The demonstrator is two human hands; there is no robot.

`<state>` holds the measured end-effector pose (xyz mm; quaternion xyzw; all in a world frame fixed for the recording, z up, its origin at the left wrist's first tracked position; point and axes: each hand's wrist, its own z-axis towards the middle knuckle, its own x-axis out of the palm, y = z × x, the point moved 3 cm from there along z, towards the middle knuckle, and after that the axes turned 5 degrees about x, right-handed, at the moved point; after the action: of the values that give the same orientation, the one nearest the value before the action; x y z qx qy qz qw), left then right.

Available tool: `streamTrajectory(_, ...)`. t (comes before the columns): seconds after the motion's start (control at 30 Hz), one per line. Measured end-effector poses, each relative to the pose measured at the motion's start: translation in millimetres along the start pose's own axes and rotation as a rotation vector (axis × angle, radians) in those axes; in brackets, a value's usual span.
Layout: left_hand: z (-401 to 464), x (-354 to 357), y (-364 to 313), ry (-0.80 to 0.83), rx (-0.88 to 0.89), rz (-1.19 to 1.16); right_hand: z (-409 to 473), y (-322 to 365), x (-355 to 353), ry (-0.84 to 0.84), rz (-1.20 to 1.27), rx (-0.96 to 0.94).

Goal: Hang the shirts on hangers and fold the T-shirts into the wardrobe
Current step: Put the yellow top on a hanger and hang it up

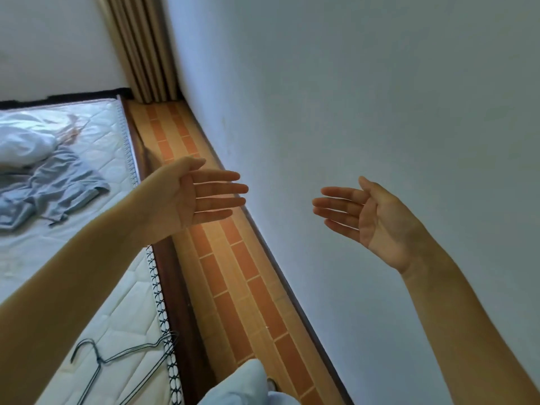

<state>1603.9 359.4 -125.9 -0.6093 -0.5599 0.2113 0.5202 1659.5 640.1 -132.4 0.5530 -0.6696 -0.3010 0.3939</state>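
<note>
Both grips, left hand (190, 197) and right hand (371, 217), hovering wide, holding nothing; hangers (122, 358) and shirts (58, 188) lying well left, risking tangling, snagging or getting overlooked.

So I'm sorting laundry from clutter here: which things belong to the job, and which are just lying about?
For the job:
blue shirt
white garment
wire hangers

Just there:
mattress
curtain
tiled floor
wall

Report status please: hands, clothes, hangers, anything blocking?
Left hand and right hand open, empty, raised palms facing. Blue shirt and white garment crumpled on mattress. Wire hangers near mattress edge. Nothing blocking.
</note>
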Motion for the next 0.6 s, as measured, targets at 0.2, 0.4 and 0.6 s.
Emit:
streamTrajectory(0.2, 27.8, -49.1, -16.0, -0.127, 0.038, -0.075, 88.1, 28.8, 34.5, 0.138, -0.123, 0.060)
streamTrajectory(0.4, 70.6, -107.4, -44.4, -0.262, 0.098, -0.157, 175.3, 63.6, 82.5, 0.236, -0.202, 0.075)
streamTrajectory(0.6, 115.6, -184.2, -105.2, -0.340, 0.158, -0.144, 267.6, 110.7, 160.7, 0.291, -0.250, 0.038)
